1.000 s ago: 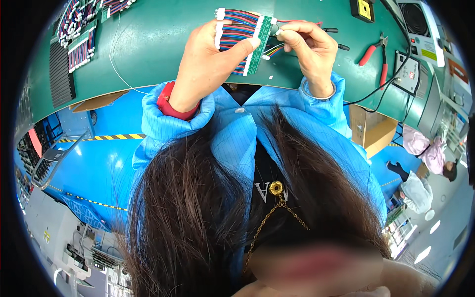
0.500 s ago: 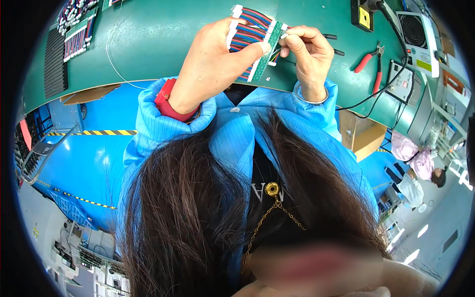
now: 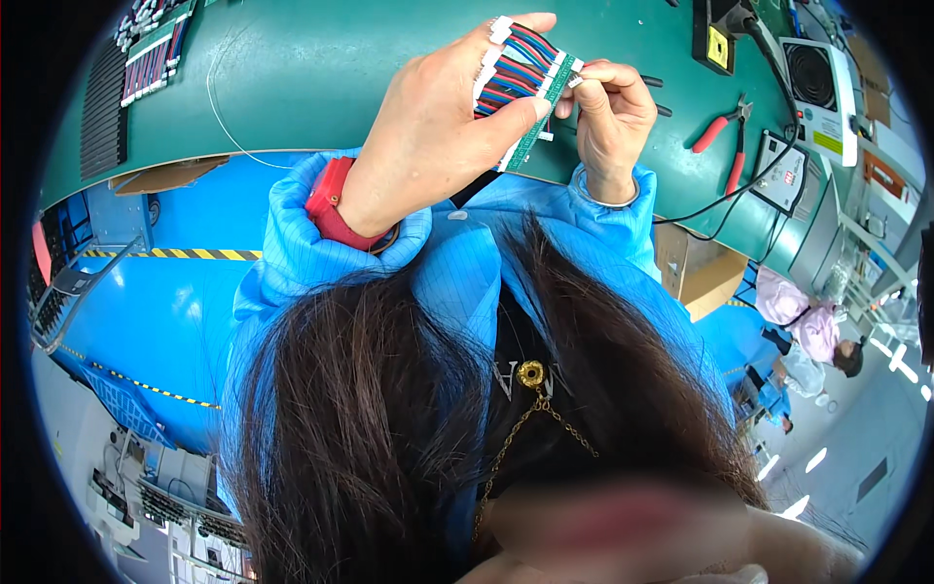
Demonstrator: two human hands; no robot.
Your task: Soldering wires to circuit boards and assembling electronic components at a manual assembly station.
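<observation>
My left hand (image 3: 428, 122) is closed round a narrow green circuit board (image 3: 526, 142) and its wire harnesses (image 3: 520, 70). The thumb presses on the board, and one finger reaches out past the far side of the bundle. Red, blue and black wires run from the board to white plugs by my fingers. At the board's right edge, my right hand (image 3: 617, 122) pinches with thumb and forefinger at a small white connector (image 3: 575, 82). The fingertips partly hide it, so how far it sits in the board cannot be seen.
Red-handled cutters (image 3: 723, 136) lie right on the green bench (image 3: 292, 88), near a small control box (image 3: 781, 173), a fan unit (image 3: 819, 73) and a yellow-and-black stand (image 3: 717, 47). Wired boards (image 3: 156, 63) and a black ridged tray (image 3: 102, 112) are left. A cardboard box (image 3: 710, 277) stands below.
Both hands and the board have shifted a little; the board is now slightly further right and turned. A left finger now stretches out beyond the wires. My right fingers still pinch at the board's edge.
</observation>
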